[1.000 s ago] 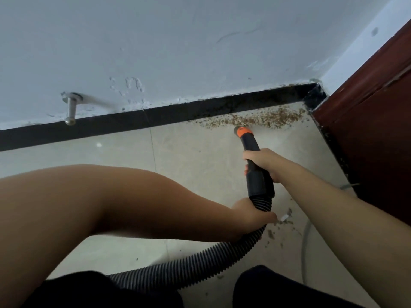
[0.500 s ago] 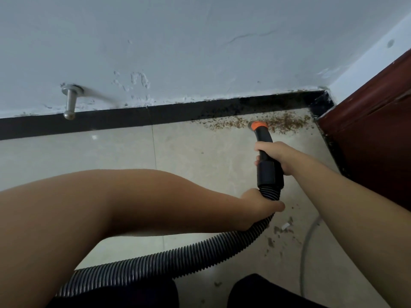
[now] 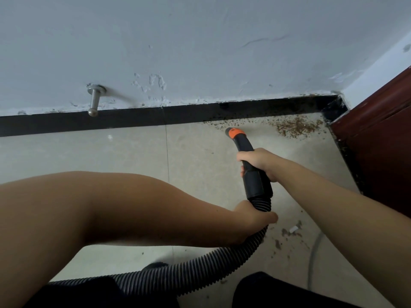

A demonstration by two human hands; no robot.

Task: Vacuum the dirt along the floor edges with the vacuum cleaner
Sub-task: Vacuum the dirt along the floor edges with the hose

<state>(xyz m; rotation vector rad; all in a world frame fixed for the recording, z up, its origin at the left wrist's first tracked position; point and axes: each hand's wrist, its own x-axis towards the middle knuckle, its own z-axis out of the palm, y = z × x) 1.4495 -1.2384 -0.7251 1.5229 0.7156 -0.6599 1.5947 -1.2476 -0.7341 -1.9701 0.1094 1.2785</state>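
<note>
Over on the left, a metal door stop (image 3: 94,101) is sticking out of the pale wall (image 3: 200,41) just above the black skirting board (image 3: 111,120), which is running along the foot of the wall toward the corner. Below it the tiled floor (image 3: 133,152) is lying bare. The person's left arm is reaching across from the left, and the left hand (image 3: 252,218) is wrapping tightly around the ribbed hose (image 3: 200,267) right where it is joining the black handle (image 3: 255,178). The hose is curving down and away to the left, passing under that arm toward the bottom edge. Above, the right hand (image 3: 259,162) is closing firmly around the handle's upper part. The orange nozzle tip (image 3: 234,131) is pointing at the floor close to the skirting board, beside a thin line of brown crumbs. Further right, a thicker patch of dirt (image 3: 295,127) is lying near the corner, apart from the nozzle. More scattered crumbs (image 3: 287,236) and a small white scrap (image 3: 293,229) are sitting on the floor just right of the left hand. A thin cord (image 3: 311,258) is trailing beside them. At the far right, a dark red door (image 3: 378,141) is standing against the corner.
</note>
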